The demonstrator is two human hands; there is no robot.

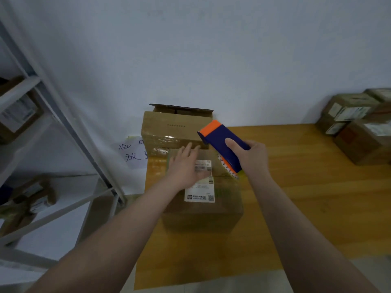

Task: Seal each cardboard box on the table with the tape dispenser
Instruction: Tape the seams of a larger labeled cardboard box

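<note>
Tape dispenser [222, 146] first: blue body, orange end tipped up, and the right hand [251, 159] grips it, thumb across the flat blue side. Its toothed end points down at the right top edge of the near box [201, 216]. Touching the cardboard or just above it? I cannot tell.

The near box sits by the left edge of the desk [306, 197], flaps folded down and closed, so nothing inside shows. The left hand [186, 166] lies flat on its top, fingers straight and spread, grasping nothing, and partly covers a white label [201, 193] printed with barcodes.

Right behind it, at the far left corner of the desk, stands the far box [173, 127]. One top flap is up and the mouth is open, but from this angle the contents stay dark and unreadable. Glossy tape shines across its front. The left fingertips hide where the two boxes meet.

Over at the far right corner is a stack of boxes [357, 132], all closed and labelled, cut off by the picture's edge.

Off the left edge, a paper sheet [131, 153] with handwritten characters hangs on the wall, half hidden behind the far box. Further left is a metal shelf rack [72, 125] holding a labelled carton [17, 117], cropped at the side, and the brown things on its lower shelf are too blurred to name.
</note>
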